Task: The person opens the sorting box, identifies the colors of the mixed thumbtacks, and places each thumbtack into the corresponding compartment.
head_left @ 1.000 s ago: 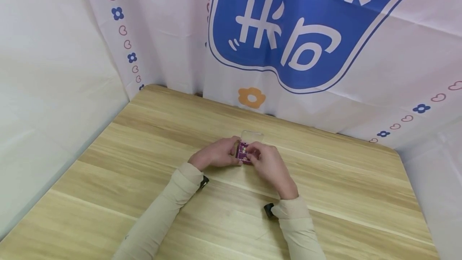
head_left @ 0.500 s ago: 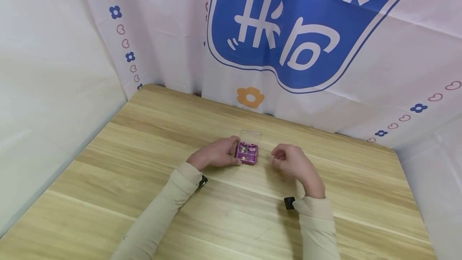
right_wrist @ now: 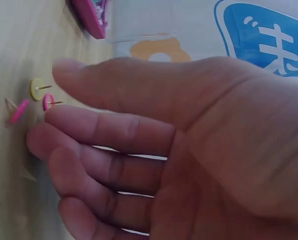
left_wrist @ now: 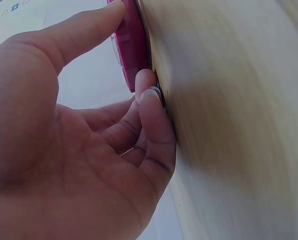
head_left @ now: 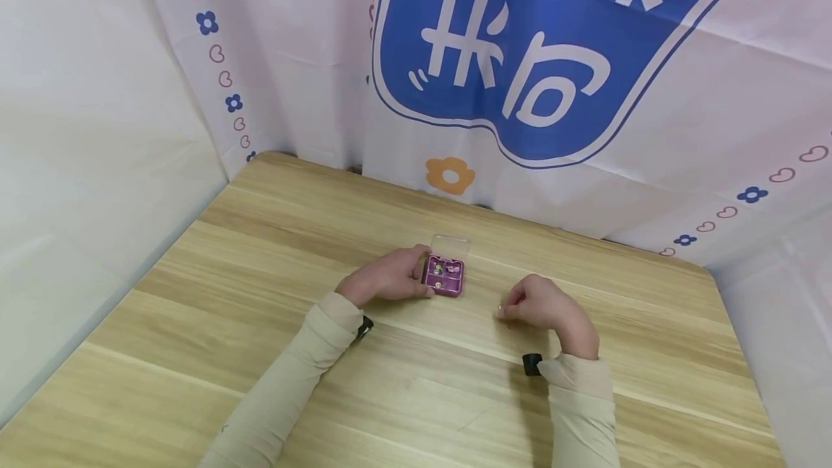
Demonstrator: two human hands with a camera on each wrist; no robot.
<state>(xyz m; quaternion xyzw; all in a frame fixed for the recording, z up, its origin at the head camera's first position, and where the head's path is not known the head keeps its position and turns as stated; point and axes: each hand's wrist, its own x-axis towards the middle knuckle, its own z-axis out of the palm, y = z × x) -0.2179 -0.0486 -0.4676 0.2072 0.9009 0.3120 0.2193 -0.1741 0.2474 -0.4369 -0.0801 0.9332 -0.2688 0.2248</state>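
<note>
Right hand point(head_left: 548, 304) held low over tabletop point(head_left: 416, 396), thumb parted from fingers; yellow thumbtack point(right_wrist: 36, 89) and two pink thumbtacks point(right_wrist: 19, 111) seen just beside fingertips, yellow one set point up. Purple compartment box point(head_left: 452, 285) gripped on tabletop by left hand point(head_left: 393, 276), thumb placed on its edge; clear lid point(head_left: 451, 245) raised at far side; small pieces point(head_left: 453, 268) held in three compartments.

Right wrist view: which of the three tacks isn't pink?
The yellow tack, uppermost of the three in that view; the leftmost tack and rightmost tack both show pink heads.
</note>
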